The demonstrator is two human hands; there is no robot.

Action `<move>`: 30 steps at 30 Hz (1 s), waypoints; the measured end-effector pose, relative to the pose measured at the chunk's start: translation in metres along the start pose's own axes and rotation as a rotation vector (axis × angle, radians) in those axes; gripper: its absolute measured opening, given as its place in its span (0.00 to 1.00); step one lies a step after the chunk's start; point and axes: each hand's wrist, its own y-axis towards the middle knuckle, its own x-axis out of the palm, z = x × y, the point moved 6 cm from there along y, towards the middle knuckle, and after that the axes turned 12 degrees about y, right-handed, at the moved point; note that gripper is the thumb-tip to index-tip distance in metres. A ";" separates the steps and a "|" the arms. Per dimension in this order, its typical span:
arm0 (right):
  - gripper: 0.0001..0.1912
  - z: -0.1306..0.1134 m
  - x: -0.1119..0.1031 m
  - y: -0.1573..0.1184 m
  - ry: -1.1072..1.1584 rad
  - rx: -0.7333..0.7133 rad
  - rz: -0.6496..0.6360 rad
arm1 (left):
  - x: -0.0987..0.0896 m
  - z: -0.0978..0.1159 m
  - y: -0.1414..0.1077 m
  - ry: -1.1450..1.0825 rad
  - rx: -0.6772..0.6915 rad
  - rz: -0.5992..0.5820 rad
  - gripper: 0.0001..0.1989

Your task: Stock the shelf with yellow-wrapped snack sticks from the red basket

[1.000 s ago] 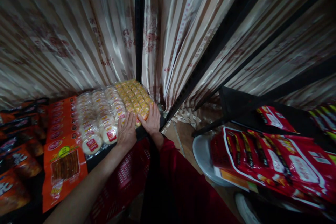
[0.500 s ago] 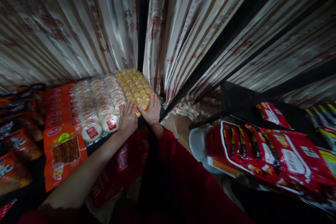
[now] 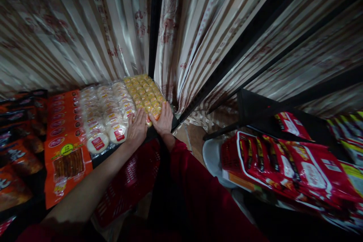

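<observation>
My left hand (image 3: 137, 128) lies with its fingers stretched forward where the rows of white round wrapped cakes (image 3: 115, 116) meet a block of small yellow-wrapped snacks (image 3: 144, 92). At the front right corner of that yellow block rests my right hand (image 3: 163, 119), fingers extended over the wrapped pieces and thumb towards the left hand. Neither hand is closed around anything. My palms hide the nearest yellow pieces. Left of the white cakes is a flat orange snack packet (image 3: 66, 136), partly behind my left forearm.
Orange-and-black snack bags (image 3: 21, 155) fill the shelf's left end. Below it is a red basket (image 3: 132, 181). A black upright (image 3: 155, 26) stands before the striped curtain (image 3: 119, 26). On the right, red packets (image 3: 309, 166) fill another red basket (image 3: 229, 151) beside a pale tub (image 3: 211, 155).
Both hands stay on the snacks in nearly the same pose. The whole view has shifted very slightly, with the right-hand goods a little further left.
</observation>
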 end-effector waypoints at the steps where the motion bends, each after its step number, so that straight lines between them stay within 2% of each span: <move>1: 0.43 0.000 0.000 0.000 -0.001 -0.004 -0.001 | -0.001 0.000 0.000 0.002 0.003 0.002 0.25; 13: 0.41 -0.001 -0.001 0.000 -0.012 -0.014 0.018 | 0.001 0.000 0.011 -0.146 -0.040 0.070 0.21; 20: 0.42 -0.001 -0.002 0.000 -0.004 -0.008 0.033 | -0.014 -0.010 0.033 -0.124 -0.090 0.106 0.21; 25: 0.44 0.000 -0.002 0.001 0.001 -0.005 0.038 | -0.010 -0.024 0.055 -0.020 -0.121 0.002 0.24; 30: 0.44 -0.001 -0.001 0.001 -0.007 -0.017 0.037 | 0.006 -0.019 0.067 -0.014 -0.031 -0.137 0.26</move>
